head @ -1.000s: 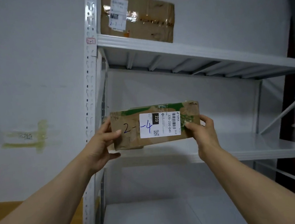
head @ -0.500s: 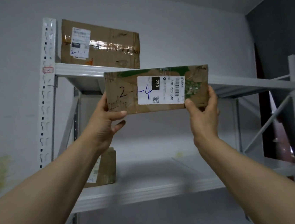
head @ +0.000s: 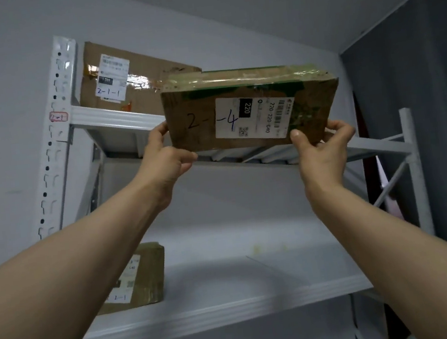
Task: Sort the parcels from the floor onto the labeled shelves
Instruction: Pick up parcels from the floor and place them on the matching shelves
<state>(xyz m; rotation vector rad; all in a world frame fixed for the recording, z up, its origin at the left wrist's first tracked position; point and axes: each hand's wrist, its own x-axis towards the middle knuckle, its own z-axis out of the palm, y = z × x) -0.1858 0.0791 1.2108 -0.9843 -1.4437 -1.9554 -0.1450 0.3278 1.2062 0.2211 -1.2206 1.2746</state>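
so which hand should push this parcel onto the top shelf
Probably right: the right hand has its thumb on the front of the parcel; the left hand only cups its lower corner.

- The left end of the top shelf point(head: 116, 119) is taken up by a parcel marked 2-1-1 point(head: 133, 73); the room to its right is fronted by the held parcel point(head: 249, 110).
- The middle shelf point(head: 233, 310) is blocked only at its left end, by a small parcel point(head: 142, 276).
- The right side is bounded by a post point(head: 415, 175) and a brace point(head: 391, 184).
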